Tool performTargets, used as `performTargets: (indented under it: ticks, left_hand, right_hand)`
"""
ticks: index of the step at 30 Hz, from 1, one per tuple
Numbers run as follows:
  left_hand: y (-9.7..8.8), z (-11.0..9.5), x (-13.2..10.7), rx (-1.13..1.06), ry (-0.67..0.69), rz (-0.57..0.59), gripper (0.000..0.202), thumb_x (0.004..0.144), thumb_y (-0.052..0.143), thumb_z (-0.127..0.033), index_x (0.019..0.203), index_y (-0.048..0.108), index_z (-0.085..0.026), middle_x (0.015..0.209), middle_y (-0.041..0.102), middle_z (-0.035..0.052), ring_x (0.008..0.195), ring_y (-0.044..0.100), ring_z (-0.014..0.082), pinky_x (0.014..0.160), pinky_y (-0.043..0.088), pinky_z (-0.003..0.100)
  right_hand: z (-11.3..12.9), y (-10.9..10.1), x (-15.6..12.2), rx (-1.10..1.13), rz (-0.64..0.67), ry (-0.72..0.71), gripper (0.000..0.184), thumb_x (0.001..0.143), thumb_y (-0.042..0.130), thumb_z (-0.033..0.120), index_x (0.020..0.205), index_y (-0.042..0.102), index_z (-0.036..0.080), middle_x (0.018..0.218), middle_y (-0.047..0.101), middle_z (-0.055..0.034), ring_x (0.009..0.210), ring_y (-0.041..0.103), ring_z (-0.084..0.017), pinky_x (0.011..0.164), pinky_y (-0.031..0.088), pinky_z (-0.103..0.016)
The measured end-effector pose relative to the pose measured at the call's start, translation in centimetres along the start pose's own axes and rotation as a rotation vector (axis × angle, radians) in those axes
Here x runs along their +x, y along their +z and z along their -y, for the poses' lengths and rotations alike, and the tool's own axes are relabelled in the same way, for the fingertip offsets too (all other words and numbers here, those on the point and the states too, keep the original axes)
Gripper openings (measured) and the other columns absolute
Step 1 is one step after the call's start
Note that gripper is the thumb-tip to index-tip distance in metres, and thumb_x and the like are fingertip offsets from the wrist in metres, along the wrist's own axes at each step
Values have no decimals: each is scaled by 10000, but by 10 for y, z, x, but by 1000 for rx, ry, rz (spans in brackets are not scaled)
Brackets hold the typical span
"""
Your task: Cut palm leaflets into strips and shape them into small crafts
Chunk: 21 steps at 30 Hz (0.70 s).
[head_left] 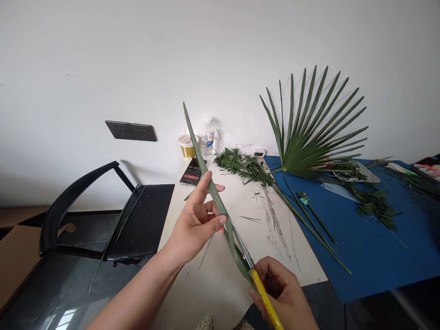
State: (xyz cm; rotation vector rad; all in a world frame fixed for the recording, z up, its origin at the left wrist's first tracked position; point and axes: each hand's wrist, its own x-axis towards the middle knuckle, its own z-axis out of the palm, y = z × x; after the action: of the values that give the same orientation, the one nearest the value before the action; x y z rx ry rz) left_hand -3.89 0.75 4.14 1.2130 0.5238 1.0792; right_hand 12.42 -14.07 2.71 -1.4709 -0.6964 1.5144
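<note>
My left hand (195, 220) grips a long, narrow green palm leaf segment (196, 142), which rises past my fingers toward the far wall. My right hand (278, 288) is closed around yellow-handled scissors (263, 293). Their steel blades (242, 250) lie against the lower part of the leaf, close to my right hand. The cream tabletop (220, 284) lies beneath both hands. A fan-shaped palm frond (309, 133) rests at the far right, beyond the leaf.
A pile of green clippings (242, 166) lies at the table's far end, near a phone (190, 172), a water bottle (208, 137) and a yellow cup (187, 146). Thin stems and a clip (304, 199) lie on a blue mat (371, 256). A black chair (103, 215) stands left.
</note>
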Motion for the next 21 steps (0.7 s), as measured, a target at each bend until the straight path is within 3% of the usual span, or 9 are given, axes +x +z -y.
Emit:
performTargets:
  ticks: [4,9,13,21]
  left_hand:
    - [6,3,-1,-28,-3,22,832,817,738,-161,1469,366,-520,1381,443,33,696,467,81,530,586,198]
    - [8,5,-2,-39,-3,18,831,819,735,-152,1459,370,-535,1382,442,22,701,474,76,531,583,184]
    - [7,5,-2,-41,5,4,840,811,743,-159,1466,367,-526,1390,446,29,700,476,80,529,587,190]
    - [7,7,-2,-43,20,9,832,817,738,-162,1470,366,-519,1376,452,36,696,475,79,518,578,184]
  right_hand:
    - [4,5,0,89,33,15,539,594,865,553,695,450,223,556,412,94,448,303,-57,436,252,-201]
    - [-2,6,4,94,30,9,516,610,869,545,721,492,210,567,415,105,409,263,-29,409,237,-192]
    - [0,8,4,85,17,19,540,555,902,524,710,493,208,574,450,102,393,271,-20,403,256,-188]
    - [10,15,4,71,7,65,616,483,884,623,659,451,221,510,425,102,388,286,-35,398,257,-187]
